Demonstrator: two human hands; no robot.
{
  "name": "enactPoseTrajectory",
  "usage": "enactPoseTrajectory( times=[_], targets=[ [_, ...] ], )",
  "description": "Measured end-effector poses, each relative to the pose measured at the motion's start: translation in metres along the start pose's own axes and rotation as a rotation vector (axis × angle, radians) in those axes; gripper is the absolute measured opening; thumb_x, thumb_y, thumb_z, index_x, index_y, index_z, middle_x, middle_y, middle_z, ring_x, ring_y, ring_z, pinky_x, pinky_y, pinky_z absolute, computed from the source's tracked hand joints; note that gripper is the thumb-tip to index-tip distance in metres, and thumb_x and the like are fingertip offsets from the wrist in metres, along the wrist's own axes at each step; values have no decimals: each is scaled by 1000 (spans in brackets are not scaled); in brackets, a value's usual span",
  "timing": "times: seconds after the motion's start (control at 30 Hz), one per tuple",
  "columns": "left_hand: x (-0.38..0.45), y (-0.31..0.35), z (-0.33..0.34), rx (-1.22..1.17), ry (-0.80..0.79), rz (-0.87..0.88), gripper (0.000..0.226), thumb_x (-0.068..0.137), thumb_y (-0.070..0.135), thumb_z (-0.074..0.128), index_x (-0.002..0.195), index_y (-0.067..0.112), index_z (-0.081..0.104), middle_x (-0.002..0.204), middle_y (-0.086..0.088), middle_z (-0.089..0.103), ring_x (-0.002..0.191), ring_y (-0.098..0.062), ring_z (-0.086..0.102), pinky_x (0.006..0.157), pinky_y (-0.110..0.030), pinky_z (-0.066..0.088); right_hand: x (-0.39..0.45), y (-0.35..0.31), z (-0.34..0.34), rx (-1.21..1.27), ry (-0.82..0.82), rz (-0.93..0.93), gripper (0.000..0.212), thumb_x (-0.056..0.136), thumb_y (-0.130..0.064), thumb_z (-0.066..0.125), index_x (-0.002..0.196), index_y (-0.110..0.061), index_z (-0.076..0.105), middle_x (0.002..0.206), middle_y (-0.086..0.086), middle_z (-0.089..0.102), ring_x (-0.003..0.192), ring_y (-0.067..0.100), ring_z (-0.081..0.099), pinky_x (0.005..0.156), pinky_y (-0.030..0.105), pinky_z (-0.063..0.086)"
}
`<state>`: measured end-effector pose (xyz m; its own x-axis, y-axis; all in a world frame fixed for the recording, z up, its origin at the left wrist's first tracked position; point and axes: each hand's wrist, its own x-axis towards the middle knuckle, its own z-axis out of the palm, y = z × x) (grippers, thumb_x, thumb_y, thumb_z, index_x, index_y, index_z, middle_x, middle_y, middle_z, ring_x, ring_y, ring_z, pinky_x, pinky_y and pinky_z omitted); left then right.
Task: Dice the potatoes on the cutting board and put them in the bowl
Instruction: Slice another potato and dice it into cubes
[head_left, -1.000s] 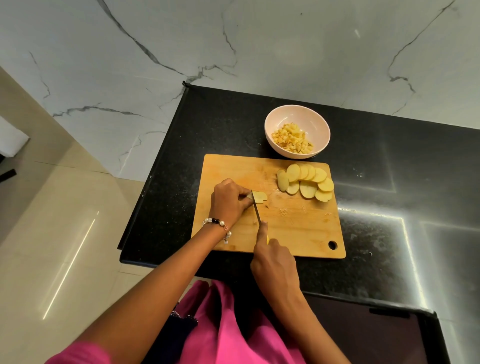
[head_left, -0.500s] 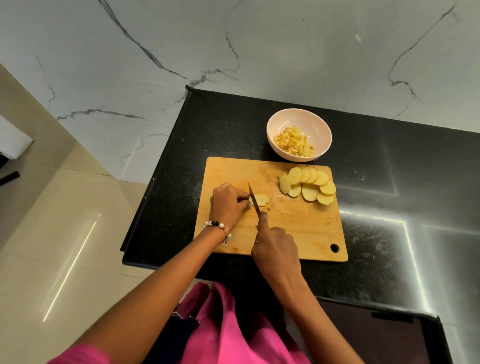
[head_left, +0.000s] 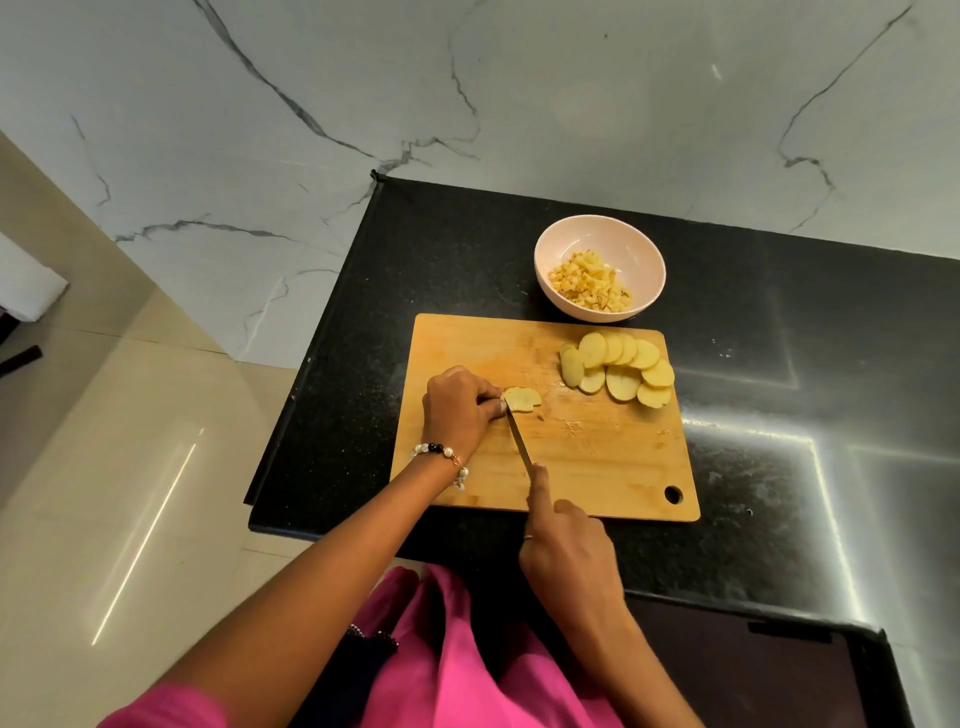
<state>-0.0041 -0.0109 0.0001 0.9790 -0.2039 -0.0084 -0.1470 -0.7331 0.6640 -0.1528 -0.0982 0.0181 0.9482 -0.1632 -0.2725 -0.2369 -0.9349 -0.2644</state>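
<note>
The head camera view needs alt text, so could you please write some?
A left hand pinches a pale potato slice on a wooden cutting board while the right hand holds a knife beside it. More slices await; a pink bowl holds dice.

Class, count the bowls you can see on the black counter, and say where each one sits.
1. The pink bowl stands on the black counter just beyond the far edge of the cutting board, with diced potato inside. No other bowl is visible.

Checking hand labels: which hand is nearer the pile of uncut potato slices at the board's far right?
Left. The left hand holds a slice mid-board, level with the pile of potato slices. The right hand grips the knife at the board's near edge, farther away.
</note>
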Motion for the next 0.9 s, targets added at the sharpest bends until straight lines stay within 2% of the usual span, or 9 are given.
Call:
enactPoseTrajectory(
  times=[0.1,0.2,0.27,0.4,0.5,0.57,0.63,0.73,0.9],
  targets=[
    [1,-2,-2,-16,-18,-19,23,73,22,78,94,13,75,93,-3,71,84,-12,61,71,-19,45,2,26,-7,134,91,-31,52,98,-25,36,148,-21,24,98,10,64,89,32,60,62,32,32],
    [4,-3,-3,-34,-56,-41,21,77,19,75,98,14,74,97,-1,71,82,-5,57,70,-7,39,9,51,-10,169,220,-72,44,95,-30,41,136,-15,50,76,8,66,67,30,60,52,31,30],
    [6,-4,-5,-60,-46,-58,18,81,17,71,99,14,74,98,0,71,80,-1,54,67,-2,36,14,61,-9,185,283,-32,43,93,-29,42,129,-11,56,79,6,64,70,27,59,52,31,33],
    [8,-8,-9,-178,34,-121,16,85,12,66,99,12,73,100,-2,72,89,-7,62,75,-8,40,19,51,-2,285,281,77,37,96,-18,47,132,-6,51,102,8,56,84,27,56,64,39,47],
    [12,-12,-15,-234,114,-149,16,86,9,64,98,12,74,99,0,72,84,-2,59,66,5,36,23,28,8,328,298,97,41,96,-13,46,136,-2,45,109,12,52,90,31,55,68,35,44],
    [15,-14,-20,-256,156,-161,16,85,9,65,98,13,73,99,1,72,84,-2,60,67,5,38,27,16,14,329,298,86,42,95,-9,46,136,0,44,111,14,51,90,31,55,68,30,39],
    [17,-15,-22,-272,185,-164,16,85,9,65,98,14,73,98,2,72,84,-4,63,74,-5,46,32,8,19,318,296,87,44,91,-3,46,135,2,43,112,16,50,89,33,55,68,28,36],
    [18,-17,-23,-304,201,-173,16,85,8,65,98,13,73,96,1,72,82,-9,66,80,-28,56,44,4,19,305,305,81,46,88,1,48,134,3,43,111,18,50,89,36,55,67,29,35],
    [18,-20,-18,-314,189,-193,16,85,9,65,99,13,73,97,1,72,82,-10,66,82,-30,56,55,12,6,223,347,82,43,96,-14,45,139,-8,42,114,11,51,97,31,54,65,36,43]
  ],
)
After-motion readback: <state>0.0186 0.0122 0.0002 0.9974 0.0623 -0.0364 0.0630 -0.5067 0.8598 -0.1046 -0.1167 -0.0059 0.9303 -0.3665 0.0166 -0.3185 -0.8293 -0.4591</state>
